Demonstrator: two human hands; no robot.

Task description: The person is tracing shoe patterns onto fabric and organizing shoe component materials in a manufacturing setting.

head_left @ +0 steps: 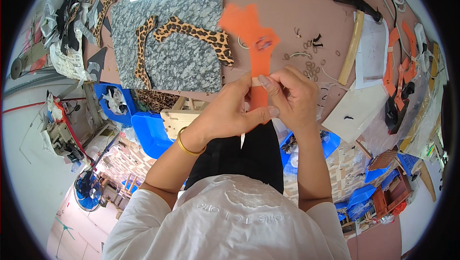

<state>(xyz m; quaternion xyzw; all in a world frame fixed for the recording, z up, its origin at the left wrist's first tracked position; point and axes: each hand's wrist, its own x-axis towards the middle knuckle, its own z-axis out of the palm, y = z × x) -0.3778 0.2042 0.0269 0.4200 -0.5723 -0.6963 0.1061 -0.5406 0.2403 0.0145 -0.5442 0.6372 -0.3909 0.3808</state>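
Observation:
A flat orange piece [260,63] with an irregular, wide far end hangs over the table's front edge between my hands. It bears a dark scribbled mark, and its far end is blurred. My left hand [225,109] is closed on its near part from the left, thumb across it. From the right, my right hand [294,94] pinches the same piece near a narrow pale band [256,81]. A thin whitish pointed tip [242,141] sticks out below my left hand; what it belongs to is hidden.
Two curved leopard-print strips [201,34] lie on a grey speckled stone slab [129,34]. Several small rings [312,68] and dark bits are scattered to the right. A wooden bar [352,49] lies beside white paper [371,54]. Blue bins [148,133] stand below the table edge.

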